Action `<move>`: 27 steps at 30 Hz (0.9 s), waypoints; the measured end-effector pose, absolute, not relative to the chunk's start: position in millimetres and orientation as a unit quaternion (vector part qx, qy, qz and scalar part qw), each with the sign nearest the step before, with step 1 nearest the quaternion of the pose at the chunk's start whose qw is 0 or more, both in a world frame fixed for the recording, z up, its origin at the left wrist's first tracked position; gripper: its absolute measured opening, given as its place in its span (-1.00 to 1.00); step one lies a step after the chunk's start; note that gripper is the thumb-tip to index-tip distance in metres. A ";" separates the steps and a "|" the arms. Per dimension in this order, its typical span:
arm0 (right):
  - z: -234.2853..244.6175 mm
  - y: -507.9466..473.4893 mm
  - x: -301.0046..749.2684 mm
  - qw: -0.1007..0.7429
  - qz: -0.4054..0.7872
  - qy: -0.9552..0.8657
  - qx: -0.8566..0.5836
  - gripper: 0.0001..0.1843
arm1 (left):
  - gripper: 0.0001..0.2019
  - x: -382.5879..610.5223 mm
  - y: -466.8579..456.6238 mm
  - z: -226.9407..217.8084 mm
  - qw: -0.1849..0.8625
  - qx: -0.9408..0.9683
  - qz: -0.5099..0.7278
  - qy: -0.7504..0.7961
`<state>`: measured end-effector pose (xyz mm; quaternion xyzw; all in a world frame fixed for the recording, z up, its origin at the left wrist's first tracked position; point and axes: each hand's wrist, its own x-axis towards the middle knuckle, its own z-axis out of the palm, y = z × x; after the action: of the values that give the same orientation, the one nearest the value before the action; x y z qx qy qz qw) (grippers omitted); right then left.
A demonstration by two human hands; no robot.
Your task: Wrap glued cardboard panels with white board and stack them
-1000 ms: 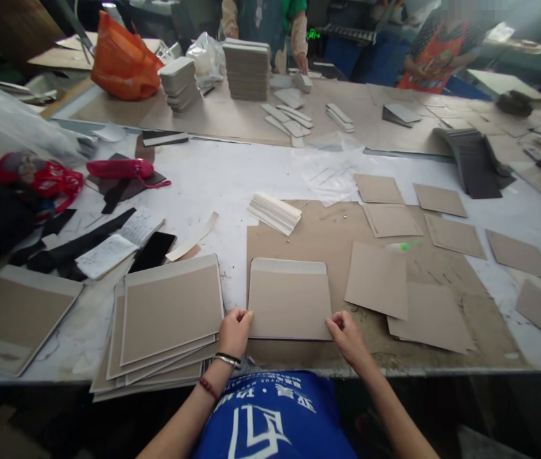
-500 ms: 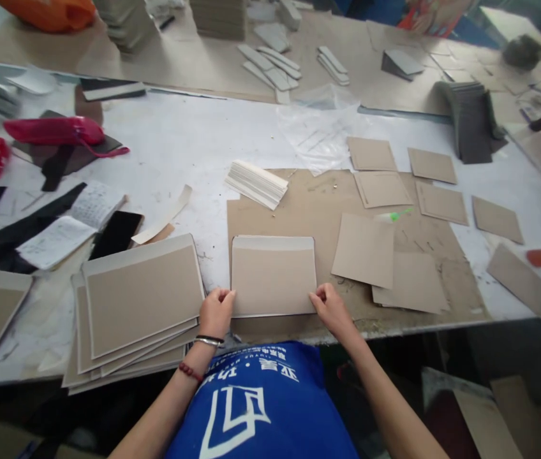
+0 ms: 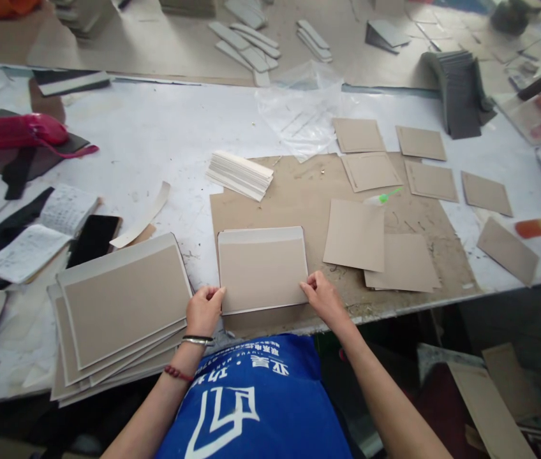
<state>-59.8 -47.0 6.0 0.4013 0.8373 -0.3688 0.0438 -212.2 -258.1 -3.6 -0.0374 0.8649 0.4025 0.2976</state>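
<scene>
A tan rectangular panel (image 3: 263, 274) with pale edges and a light strip along its far side lies in front of me at the table's near edge. My left hand (image 3: 205, 309) pinches its left edge near the lower corner. Opposite, my right hand (image 3: 322, 298) pinches the right edge between thumb and fingers. Beneath the panel is a brown board (image 3: 294, 185). Left of my left hand rests a stack of larger tan panels (image 3: 127, 306) with the same light strip. Two plain tan squares (image 3: 354, 236) overlap just beyond my right hand.
A bundle of white strips (image 3: 240, 175) lies beyond the panel. Several small tan pieces (image 3: 359, 136) are spread at the right, near a clear plastic bag (image 3: 302, 108). A phone (image 3: 96, 239), an open notebook (image 3: 43, 236) and a pink pouch (image 3: 16, 131) are at the left.
The view has shifted slightly, so most things on the table appear further left and higher. Both hands keep their pinch on the panel's sides, and the panel looks barely tilted.
</scene>
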 end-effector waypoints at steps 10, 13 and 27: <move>-6.5 -45.5 -56.7 0.023 -0.379 0.831 0.407 -0.81 | -0.70 -211.1 -257.1 -2.2 0.288 -0.033 0.419 0.860; -8.8 -44.9 -56.9 0.012 -0.376 0.829 0.414 -0.79 | -0.72 -210.9 -257.2 -5.7 0.283 -0.039 0.420 0.861; -3.2 -50.2 -59.9 0.017 -0.334 0.832 0.442 -0.84 | -0.68 -213.8 -259.0 -5.5 0.289 -0.013 0.385 0.876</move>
<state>-59.9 -50.2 -3.2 0.4420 0.8324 -0.3338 0.0167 -213.8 -259.0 -5.5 -0.0128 0.8765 0.3851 0.2886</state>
